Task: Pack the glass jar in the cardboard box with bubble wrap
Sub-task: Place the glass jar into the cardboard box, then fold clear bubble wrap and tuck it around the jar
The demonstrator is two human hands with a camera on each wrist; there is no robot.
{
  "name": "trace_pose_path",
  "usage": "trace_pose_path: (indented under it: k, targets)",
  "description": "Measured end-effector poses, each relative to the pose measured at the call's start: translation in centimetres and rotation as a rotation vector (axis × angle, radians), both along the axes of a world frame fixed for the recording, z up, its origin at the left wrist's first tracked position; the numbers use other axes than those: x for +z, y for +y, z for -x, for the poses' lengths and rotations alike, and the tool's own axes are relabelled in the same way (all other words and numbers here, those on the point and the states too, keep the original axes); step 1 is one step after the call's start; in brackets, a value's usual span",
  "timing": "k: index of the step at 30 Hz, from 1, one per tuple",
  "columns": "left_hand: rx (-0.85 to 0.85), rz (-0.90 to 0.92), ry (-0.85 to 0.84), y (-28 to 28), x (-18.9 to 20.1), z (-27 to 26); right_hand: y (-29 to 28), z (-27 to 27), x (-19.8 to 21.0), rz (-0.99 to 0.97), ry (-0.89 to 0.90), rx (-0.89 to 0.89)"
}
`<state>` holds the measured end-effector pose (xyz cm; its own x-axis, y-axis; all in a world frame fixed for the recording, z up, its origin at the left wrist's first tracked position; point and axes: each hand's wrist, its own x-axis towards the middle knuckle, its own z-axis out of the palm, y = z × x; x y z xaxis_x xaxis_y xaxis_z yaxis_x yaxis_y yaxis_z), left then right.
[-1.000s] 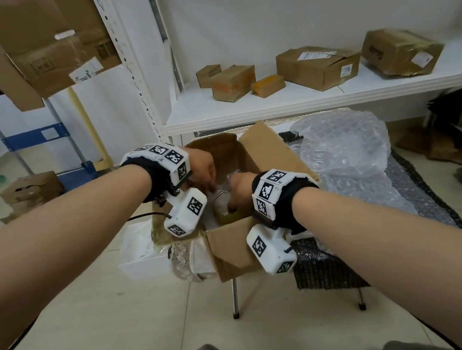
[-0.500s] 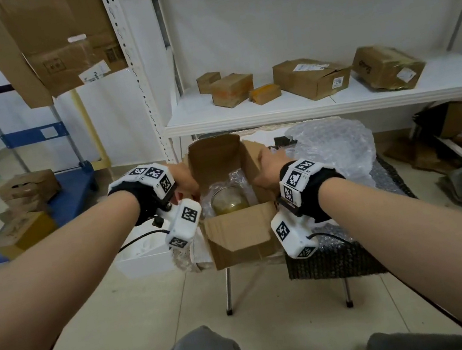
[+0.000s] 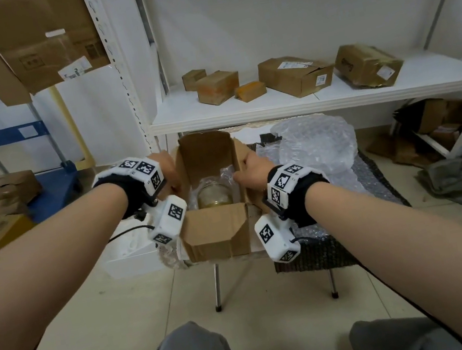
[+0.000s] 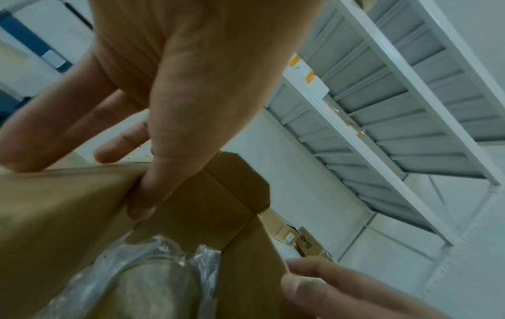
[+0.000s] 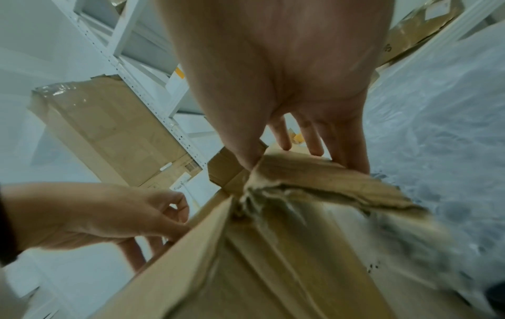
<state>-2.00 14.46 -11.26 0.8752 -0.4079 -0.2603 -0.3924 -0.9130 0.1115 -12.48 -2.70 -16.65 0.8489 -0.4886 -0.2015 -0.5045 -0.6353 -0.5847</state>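
Glass jar (image 3: pixel 212 195) in cardboard box (image 3: pixel 215 233), between hands | left hand (image 3: pixel 168 170), right hand (image 3: pixel 253 169) each pinch a side flap

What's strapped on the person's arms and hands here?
Bare forearms, no sleeves or gloves. Each wrist has a black strap topped with a white band of black-and-white square markers, left and right. A white marker-tagged camera block hangs under each; a black cable runs from the left one.
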Motion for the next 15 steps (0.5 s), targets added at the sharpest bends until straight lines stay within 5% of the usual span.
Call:
trace_pose_path:
  k: [4, 15]
  targets:
    - [-0.018, -0.018, -0.148, -1.2, 3.1, 0.2, -1.5, 1.3, 2.0, 0.017, -0.130, -0.056]
    - [-0.195, 0.192, -0.014, -12.6, 5.0, 3.7, -10.2, 3.2, 0.8, -0.027, -0.145, -0.299]
